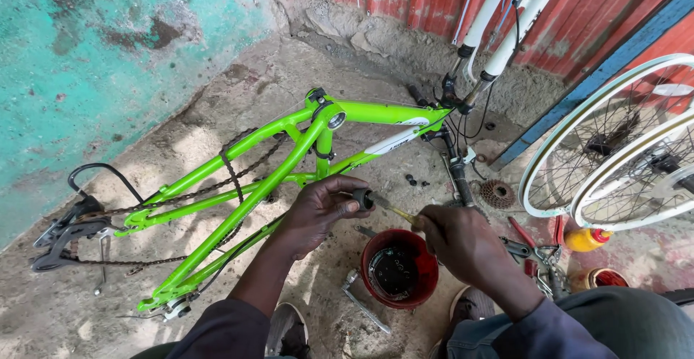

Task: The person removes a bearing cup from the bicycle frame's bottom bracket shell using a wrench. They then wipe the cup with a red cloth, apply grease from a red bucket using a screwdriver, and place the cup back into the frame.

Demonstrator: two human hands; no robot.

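Pinching a small black bearing cup (363, 198) over the red grease tub (400, 268), left hand (318, 211) steadies it so drips fall back; right hand (463, 240) grips a thin brush (397, 212) w/ tip at the cup. Green bike frame (275, 171) lies alongside.

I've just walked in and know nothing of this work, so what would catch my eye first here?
The bright green bicycle frame lies on the dusty ground at centre, its chain draped over it. Just in front, the left hand holds a small dark part while the right hand pokes at it with a thin tool above a red tub of black grease. White-rimmed wheels lean at the right.
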